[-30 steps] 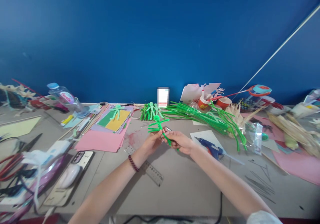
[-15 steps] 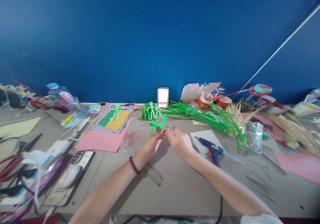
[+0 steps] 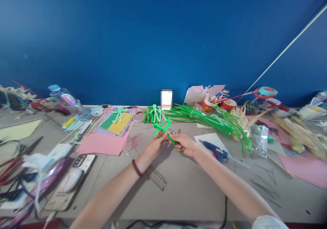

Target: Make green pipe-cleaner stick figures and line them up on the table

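Note:
My left hand [image 3: 158, 141] is closed in a pinch around the middle of a bright green pipe-cleaner figure [image 3: 160, 128], whose round head and arms stick out above the fingers. Opposite it, my right hand [image 3: 185, 144] is closed on a slim tool with a metal tip [image 3: 172, 131]; its kind is hard to make out. A green strand of the figure runs down to the right fingertips, and a bit of green shows beneath them. Behind the hands stand several finished green figures [image 3: 154, 114]. One pale green figure [image 3: 119, 114] lies on coloured sheets to the left.
Green pipe cleaners [image 3: 204, 116] lie in a bundle at the back right. A blue glue gun [image 3: 217, 151] rests on white paper by my right forearm. A metal ruler [image 3: 157, 177] is under my left forearm. Pink paper [image 3: 102, 144], a phone [image 3: 84, 164] and a bottle [image 3: 67, 99] are leftward.
My right hand has turned and moved slightly down and right. A green strand now stretches between both hands, and the figure's limbs have shifted a little.

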Demonstrator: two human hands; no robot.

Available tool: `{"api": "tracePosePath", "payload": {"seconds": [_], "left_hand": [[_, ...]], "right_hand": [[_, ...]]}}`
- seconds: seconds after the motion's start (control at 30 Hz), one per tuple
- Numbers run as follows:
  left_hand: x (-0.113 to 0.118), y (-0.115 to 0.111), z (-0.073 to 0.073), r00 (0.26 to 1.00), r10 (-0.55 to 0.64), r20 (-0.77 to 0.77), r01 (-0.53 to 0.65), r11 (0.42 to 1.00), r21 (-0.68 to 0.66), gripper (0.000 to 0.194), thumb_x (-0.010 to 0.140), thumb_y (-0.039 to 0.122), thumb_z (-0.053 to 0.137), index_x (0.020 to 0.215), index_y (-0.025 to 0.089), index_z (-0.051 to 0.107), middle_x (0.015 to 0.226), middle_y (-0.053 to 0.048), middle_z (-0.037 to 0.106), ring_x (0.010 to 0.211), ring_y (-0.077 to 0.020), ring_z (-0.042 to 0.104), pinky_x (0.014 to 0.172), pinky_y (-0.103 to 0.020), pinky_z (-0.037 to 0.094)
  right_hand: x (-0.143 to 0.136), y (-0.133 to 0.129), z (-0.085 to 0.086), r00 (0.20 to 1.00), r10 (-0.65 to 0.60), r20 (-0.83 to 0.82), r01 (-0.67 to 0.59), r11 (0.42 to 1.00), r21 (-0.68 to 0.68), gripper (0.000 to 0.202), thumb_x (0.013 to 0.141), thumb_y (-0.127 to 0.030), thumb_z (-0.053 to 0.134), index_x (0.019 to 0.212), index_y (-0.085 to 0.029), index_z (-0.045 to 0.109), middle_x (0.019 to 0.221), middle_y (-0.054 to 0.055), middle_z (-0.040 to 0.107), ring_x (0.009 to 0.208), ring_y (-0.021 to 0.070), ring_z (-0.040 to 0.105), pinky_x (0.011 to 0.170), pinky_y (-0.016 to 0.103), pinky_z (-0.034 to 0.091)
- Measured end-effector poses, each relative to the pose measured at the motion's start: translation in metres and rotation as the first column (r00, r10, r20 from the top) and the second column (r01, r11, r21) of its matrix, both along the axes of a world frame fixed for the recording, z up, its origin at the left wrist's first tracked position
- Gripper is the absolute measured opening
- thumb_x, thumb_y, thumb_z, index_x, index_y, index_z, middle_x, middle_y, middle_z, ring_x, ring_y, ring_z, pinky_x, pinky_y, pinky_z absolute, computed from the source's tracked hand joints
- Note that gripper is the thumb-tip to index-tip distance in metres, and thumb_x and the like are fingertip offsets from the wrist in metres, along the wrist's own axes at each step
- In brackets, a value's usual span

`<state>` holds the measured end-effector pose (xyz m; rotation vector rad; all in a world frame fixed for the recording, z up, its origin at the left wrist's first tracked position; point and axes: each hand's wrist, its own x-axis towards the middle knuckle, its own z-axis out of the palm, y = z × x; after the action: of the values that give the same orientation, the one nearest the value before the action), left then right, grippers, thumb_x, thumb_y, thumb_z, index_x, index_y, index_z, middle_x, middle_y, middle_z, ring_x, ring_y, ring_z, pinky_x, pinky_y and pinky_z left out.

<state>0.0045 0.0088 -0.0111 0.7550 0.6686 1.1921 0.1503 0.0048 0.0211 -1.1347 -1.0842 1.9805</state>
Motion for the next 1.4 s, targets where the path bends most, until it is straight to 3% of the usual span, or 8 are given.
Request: {"api": "tracePosePath", "payload": {"seconds": [0.17,0.33,0.5,0.73,0.97,1.17,1.3,1.4], "left_hand": [[-0.001,0.002,-0.004,0.993,-0.027,0.119,0.032,0.999,-0.040,0.025,0.059,0.026,0.082,0.060,0.018,0.058,0.061,0.004,0.057,0.056,-0.0089,0.052,0.059,-0.025,0.040],[-0.002,-0.001,0.005,0.986,-0.121,0.111,0.125,0.992,-0.030,0.018,0.066,0.029,0.077,0.070,0.017,0.064,0.069,0.001,0.061,0.057,-0.0105,0.053,0.060,-0.028,0.040],[-0.001,-0.003,0.009,0.986,-0.089,0.144,0.100,0.993,-0.071,0.013,0.072,0.029,0.072,0.075,0.017,0.066,0.081,-0.002,0.064,0.073,-0.0125,0.056,0.063,-0.026,0.040],[0.001,-0.004,0.003,0.998,0.009,0.058,-0.004,0.997,-0.072,0.020,0.062,0.027,0.080,0.066,0.014,0.064,0.069,0.000,0.061,0.065,-0.0097,0.053,0.062,-0.023,0.038],[0.000,-0.004,0.009,0.993,-0.064,0.103,0.069,0.997,-0.041,0.022,0.064,0.033,0.078,0.069,0.015,0.065,0.073,0.000,0.061,0.065,-0.0103,0.051,0.063,-0.025,0.038],[-0.002,-0.003,0.007,0.987,-0.142,0.075,0.143,0.990,-0.008,0.025,0.062,0.037,0.079,0.072,0.017,0.067,0.071,-0.001,0.059,0.060,-0.0112,0.050,0.061,-0.027,0.038],[-0.004,-0.002,0.007,0.980,-0.179,0.082,0.179,0.984,0.008,0.027,0.062,0.039,0.079,0.076,0.018,0.068,0.073,-0.002,0.060,0.066,-0.0136,0.054,0.067,-0.028,0.040],[-0.004,-0.002,0.006,0.985,-0.158,0.075,0.157,0.988,0.010,0.025,0.066,0.038,0.076,0.078,0.018,0.068,0.074,-0.002,0.061,0.065,-0.0127,0.053,0.069,-0.028,0.041]], "right_hand": [[0.000,0.001,0.002,0.977,0.097,-0.188,-0.123,0.984,-0.129,0.024,0.070,-0.034,0.068,0.071,-0.017,0.051,0.059,-0.007,0.045,0.039,0.0015,0.015,0.037,0.018,0.006],[-0.001,-0.002,0.002,0.989,-0.016,0.144,-0.014,0.980,0.201,0.031,0.076,-0.045,0.059,0.066,-0.016,0.057,0.061,-0.002,0.055,0.040,0.0034,0.024,0.039,0.020,0.016],[0.000,-0.009,0.003,0.704,-0.426,0.568,-0.201,0.648,0.735,0.026,0.087,-0.031,0.045,0.075,-0.018,0.065,0.068,0.003,0.065,0.056,0.0123,0.052,0.054,0.023,0.033],[-0.006,-0.020,0.003,0.389,-0.620,0.681,-0.550,0.437,0.712,0.031,0.093,-0.028,0.037,0.083,-0.018,0.064,0.071,0.008,0.065,0.063,0.0161,0.058,0.054,0.024,0.031],[-0.005,-0.015,0.004,0.766,-0.391,0.510,-0.191,0.619,0.762,0.030,0.091,-0.032,0.039,0.075,-0.019,0.060,0.065,0.001,0.061,0.057,0.0124,0.051,0.056,0.023,0.034],[-0.007,-0.011,0.005,0.996,0.000,0.087,-0.017,0.980,0.200,0.036,0.075,-0.052,0.058,0.067,-0.017,0.053,0.059,-0.004,0.048,0.042,0.0044,0.028,0.039,0.019,0.017],[-0.008,-0.010,0.005,0.981,0.067,-0.184,-0.074,0.997,-0.032,0.036,0.063,-0.044,0.073,0.073,-0.017,0.052,0.065,-0.005,0.047,0.044,0.0025,0.021,0.038,0.018,0.009],[-0.007,-0.007,0.004,0.999,0.032,-0.030,-0.030,0.997,0.066,0.033,0.070,-0.047,0.065,0.071,-0.017,0.052,0.064,-0.004,0.049,0.042,0.0031,0.023,0.038,0.018,0.012]]}}
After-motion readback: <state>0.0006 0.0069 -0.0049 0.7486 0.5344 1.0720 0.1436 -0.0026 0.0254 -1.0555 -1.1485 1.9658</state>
